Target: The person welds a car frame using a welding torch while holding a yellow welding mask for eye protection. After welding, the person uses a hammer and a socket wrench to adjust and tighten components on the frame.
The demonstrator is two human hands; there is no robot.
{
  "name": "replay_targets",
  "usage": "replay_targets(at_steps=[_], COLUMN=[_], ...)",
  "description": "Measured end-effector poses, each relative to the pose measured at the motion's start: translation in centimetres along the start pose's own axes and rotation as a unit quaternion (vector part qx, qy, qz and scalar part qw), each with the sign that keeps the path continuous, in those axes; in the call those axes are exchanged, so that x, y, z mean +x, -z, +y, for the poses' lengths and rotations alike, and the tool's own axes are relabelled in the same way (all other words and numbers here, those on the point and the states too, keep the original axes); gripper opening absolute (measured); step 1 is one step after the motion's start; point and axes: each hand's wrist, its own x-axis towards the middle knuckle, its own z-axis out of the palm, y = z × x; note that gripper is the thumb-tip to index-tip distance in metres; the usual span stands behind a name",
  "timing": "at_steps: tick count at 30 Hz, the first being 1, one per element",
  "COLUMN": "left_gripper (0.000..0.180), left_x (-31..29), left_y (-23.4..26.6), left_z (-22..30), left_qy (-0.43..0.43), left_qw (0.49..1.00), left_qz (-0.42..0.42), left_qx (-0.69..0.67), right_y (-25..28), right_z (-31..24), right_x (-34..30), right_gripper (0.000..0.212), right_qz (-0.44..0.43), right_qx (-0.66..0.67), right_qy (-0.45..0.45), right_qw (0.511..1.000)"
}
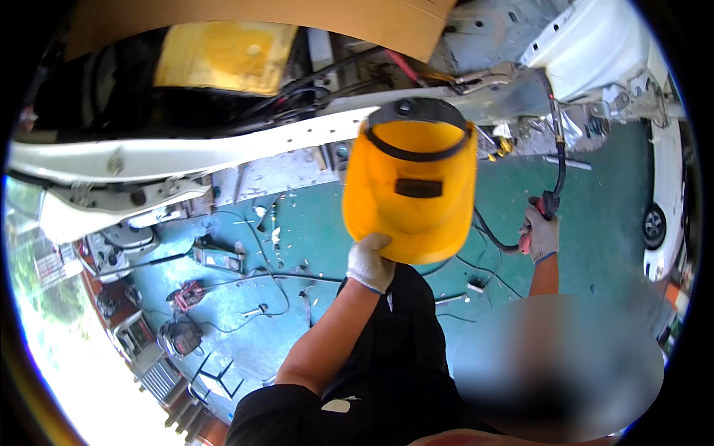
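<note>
My left hand, in a pale work glove, grips a yellow welding mask by its lower edge. The mask has a small dark window and a black headband across its top, and it is held up in front of the car body. Out to the right, my gloved right hand is closed round the red and black handle of a welding torch. The torch's long neck points up toward the bare metal of the car. Whether its tip touches the metal, I cannot tell.
A brown cardboard sheet covers part of the open car body. The torch cable and several other cables cross the green floor. Tools, a floor jack and scraps lie at left. Another white car stands far right.
</note>
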Motion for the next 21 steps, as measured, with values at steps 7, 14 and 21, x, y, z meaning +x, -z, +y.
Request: replay_targets(at_steps=[7,14,21], left_gripper=[0.049,0.058,0.058], left_x=[-5.4,-6.5,-0.1], left_y=[-2.5,-8.4,-16.0], left_z=[0.2,1.9,9.5], left_qy=[0.021,-0.034,-0.103], left_qw=[0.997,0.991,0.978], left_qz=[0.015,-0.043,-0.126], left_qx=[0.069,0.122,0.134], right_y=[0.2,1.6,2.2], right_z=[-0.1,-2.2,-5.7], right_x=[-0.5,-1.5,-3.3], right_gripper=[0.025,0.017,0.023], right_qz=[-0.036,-0.035,-0.001], right_qx=[0.0,-0.053,-0.074], right_qy=[-0.001,0.001,-0.048], right_qw=[0.999,0.998,0.996])
